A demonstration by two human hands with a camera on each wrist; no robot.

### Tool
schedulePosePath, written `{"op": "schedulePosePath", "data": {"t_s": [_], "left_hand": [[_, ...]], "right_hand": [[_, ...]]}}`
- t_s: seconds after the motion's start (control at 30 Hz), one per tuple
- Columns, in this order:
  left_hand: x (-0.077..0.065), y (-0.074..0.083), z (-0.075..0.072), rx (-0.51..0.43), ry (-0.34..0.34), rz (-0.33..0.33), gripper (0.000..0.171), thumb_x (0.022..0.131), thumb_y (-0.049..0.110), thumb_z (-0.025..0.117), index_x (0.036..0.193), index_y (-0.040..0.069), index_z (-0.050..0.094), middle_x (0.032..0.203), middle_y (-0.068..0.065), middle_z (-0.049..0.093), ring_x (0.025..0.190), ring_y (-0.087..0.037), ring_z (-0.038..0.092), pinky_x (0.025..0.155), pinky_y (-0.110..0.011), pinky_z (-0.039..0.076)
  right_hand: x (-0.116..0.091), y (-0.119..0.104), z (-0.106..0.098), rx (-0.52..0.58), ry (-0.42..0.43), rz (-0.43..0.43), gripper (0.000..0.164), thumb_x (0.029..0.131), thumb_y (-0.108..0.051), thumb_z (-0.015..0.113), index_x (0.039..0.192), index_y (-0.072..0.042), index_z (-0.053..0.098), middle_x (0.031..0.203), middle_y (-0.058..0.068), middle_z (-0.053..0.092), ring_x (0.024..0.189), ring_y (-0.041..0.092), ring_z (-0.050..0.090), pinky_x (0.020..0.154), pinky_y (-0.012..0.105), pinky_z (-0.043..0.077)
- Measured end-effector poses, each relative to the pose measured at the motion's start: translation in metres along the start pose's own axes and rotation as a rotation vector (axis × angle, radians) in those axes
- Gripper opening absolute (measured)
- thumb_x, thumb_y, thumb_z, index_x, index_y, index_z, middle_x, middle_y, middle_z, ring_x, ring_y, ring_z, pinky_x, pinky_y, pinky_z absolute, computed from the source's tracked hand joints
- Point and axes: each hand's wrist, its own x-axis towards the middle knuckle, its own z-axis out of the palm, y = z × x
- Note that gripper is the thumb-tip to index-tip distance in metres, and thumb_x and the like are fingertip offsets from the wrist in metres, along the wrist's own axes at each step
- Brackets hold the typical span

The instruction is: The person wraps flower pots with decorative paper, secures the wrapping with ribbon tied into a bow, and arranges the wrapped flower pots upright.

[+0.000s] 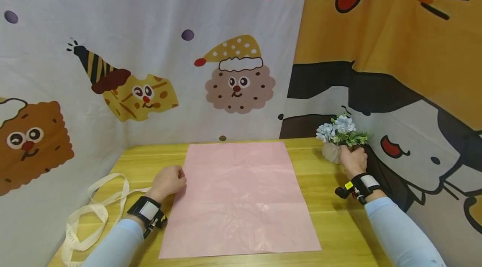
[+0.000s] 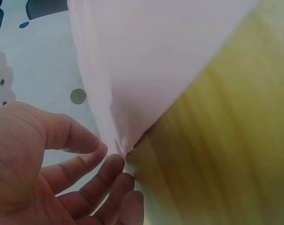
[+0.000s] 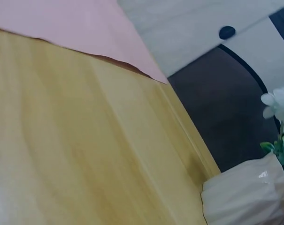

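A pink paper sheet (image 1: 241, 200) lies flat on the wooden table. Just beside its left edge is my left hand (image 1: 168, 182), fingers loosely bent. In the left wrist view the left hand (image 2: 66, 173) shows thumb and index finger close together, near a corner of the paper (image 2: 146, 61), with nothing visibly held. At the far right, my right hand (image 1: 354, 160) grips a small flower pot (image 1: 330, 152) holding pale blue artificial flowers (image 1: 339, 128) and green leaves. The right wrist view shows the whitish pot (image 3: 247, 197), but the right hand is outside it.
A cream ribbon (image 1: 99, 210) lies in loose loops on the table's left side. Behind and at both sides hangs a cartoon-printed curtain (image 1: 158, 3). The wooden table (image 1: 301, 162) shows around the paper, its far edge against the curtain.
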Motion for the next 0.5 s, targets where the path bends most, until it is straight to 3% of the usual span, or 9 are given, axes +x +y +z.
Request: {"op": "schedulePosePath", "data": {"t_s": [0.1,0.17,0.2,0.3,0.4,0.43,0.5], "left_hand": [[0.000,-0.003,0.001,0.000,0.002,-0.001,0.013,0.098,0.019,0.072,0.096,0.006,0.073,0.079,-0.006,0.066,0.069,-0.021,0.058,0.058,-0.031,0.042],[0.000,-0.003,0.001,-0.003,0.004,0.008,0.014,0.097,0.020,0.073,0.096,0.006,0.073,0.079,-0.006,0.066,0.069,-0.022,0.058,0.058,-0.031,0.042],[0.000,-0.004,0.000,-0.004,0.003,0.010,0.014,0.097,0.020,0.073,0.096,0.006,0.073,0.079,-0.006,0.066,0.069,-0.022,0.058,0.058,-0.031,0.042],[-0.001,-0.004,0.000,-0.008,0.001,0.013,0.014,0.098,0.020,0.073,0.096,0.006,0.073,0.079,-0.006,0.066,0.069,-0.022,0.058,0.058,-0.031,0.042],[0.000,-0.003,0.000,0.000,-0.003,0.006,0.014,0.098,0.021,0.073,0.095,0.007,0.073,0.079,-0.006,0.066,0.069,-0.022,0.058,0.058,-0.031,0.042],[0.000,-0.004,0.000,0.005,-0.002,0.004,0.014,0.098,0.021,0.072,0.095,0.007,0.073,0.080,-0.006,0.067,0.070,-0.022,0.059,0.058,-0.031,0.042],[0.001,-0.003,0.000,0.015,0.001,0.006,0.014,0.098,0.021,0.072,0.095,0.008,0.073,0.081,-0.006,0.067,0.071,-0.022,0.059,0.059,-0.031,0.042]], "right_hand": [[0.005,-0.001,-0.002,0.052,-0.010,0.032,0.075,0.111,-0.047,0.040,0.161,0.009,0.042,0.164,0.039,0.044,0.149,0.057,0.044,0.121,0.069,0.039],[0.010,-0.001,-0.002,0.095,-0.032,0.071,0.076,0.110,-0.046,0.041,0.164,0.008,0.040,0.168,0.037,0.043,0.151,0.055,0.045,0.120,0.065,0.045],[0.013,0.000,-0.002,0.121,-0.051,0.100,0.078,0.110,-0.046,0.042,0.166,0.007,0.037,0.172,0.036,0.039,0.153,0.054,0.045,0.118,0.062,0.049],[0.022,-0.001,-0.001,0.212,-0.141,0.214,0.090,0.109,-0.049,0.042,0.177,0.002,0.013,0.185,0.029,0.011,0.165,0.047,0.035,0.121,0.055,0.055],[0.029,-0.003,0.000,0.269,-0.187,0.307,0.098,0.108,-0.048,0.045,0.178,0.000,-0.005,0.186,0.024,-0.010,0.170,0.042,0.027,0.125,0.052,0.053],[0.031,-0.005,0.001,0.279,-0.209,0.328,0.100,0.108,-0.048,0.044,0.177,0.000,-0.012,0.185,0.023,-0.015,0.170,0.040,0.025,0.126,0.050,0.052],[0.034,-0.008,0.001,0.275,-0.201,0.350,0.100,0.107,-0.045,0.046,0.177,0.001,-0.009,0.186,0.021,-0.007,0.163,0.036,0.031,0.120,0.047,0.053]]}}
